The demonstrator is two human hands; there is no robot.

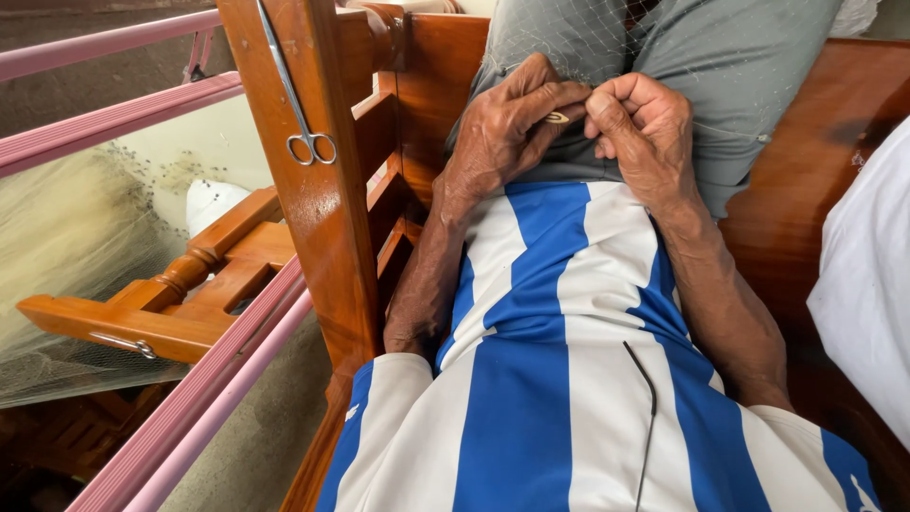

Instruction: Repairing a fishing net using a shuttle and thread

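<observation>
My left hand (507, 118) and my right hand (640, 128) meet over my lap, on grey trousers (730, 57) draped with fine, nearly clear netting (559, 33). The left fingers pinch a small pale netting needle (556, 118) against the mesh. The right hand is curled tight next to it, thumb and forefinger pinching the net. Both forearms lie along my blue and white striped shirt (559, 360).
Metal scissors (301, 104) hang on the wooden chair post (313, 190) to my left. Pink railings (114, 118) run beyond it, with a heap of pale fishing net (76, 237) and a wooden armrest (152, 313). White cloth (867, 303) lies at right.
</observation>
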